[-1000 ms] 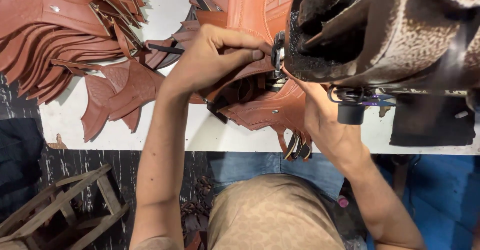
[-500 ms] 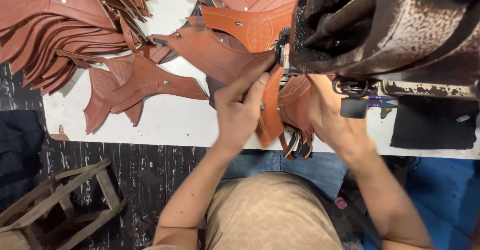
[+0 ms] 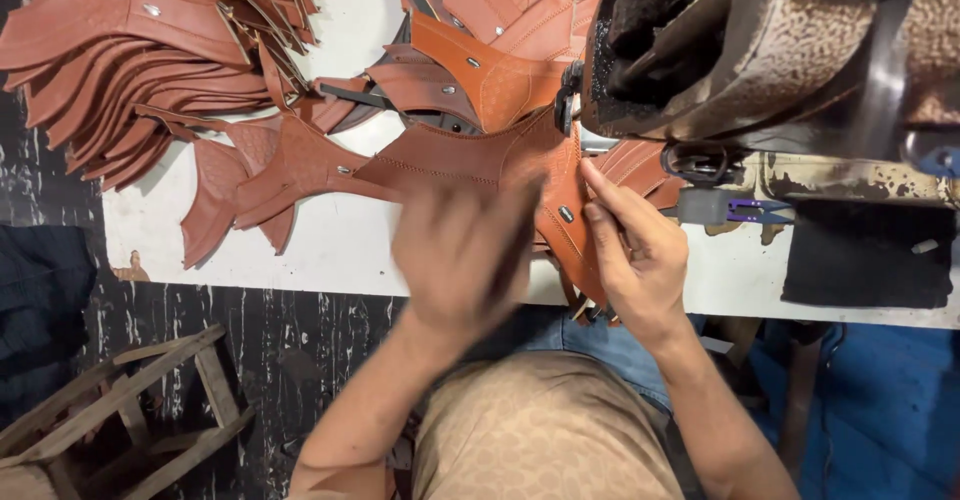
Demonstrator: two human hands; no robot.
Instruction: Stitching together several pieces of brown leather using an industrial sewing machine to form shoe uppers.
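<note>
A brown leather piece (image 3: 450,160) with stitching and metal rivets lies on the white table (image 3: 330,250), one end under the head of a worn sewing machine (image 3: 780,50). My right hand (image 3: 635,250) pinches the edge of this piece just in front of the machine's foot. My left hand (image 3: 465,250) is blurred by motion over the table's front edge, fingers spread, holding nothing, just below the same piece. More leather pieces (image 3: 490,70) are stacked behind it.
A big fan-shaped pile of cut leather pieces (image 3: 130,60) covers the table's left end. Purple thread snips (image 3: 750,210) and a black pad (image 3: 865,255) lie right of the machine. A wooden stool (image 3: 130,400) stands on the dark floor at lower left.
My left hand has left the leather at the machine and swept back toward me and the table's front edge. The leather piece now lies spread leftward. My right hand has stayed at the machine.
</note>
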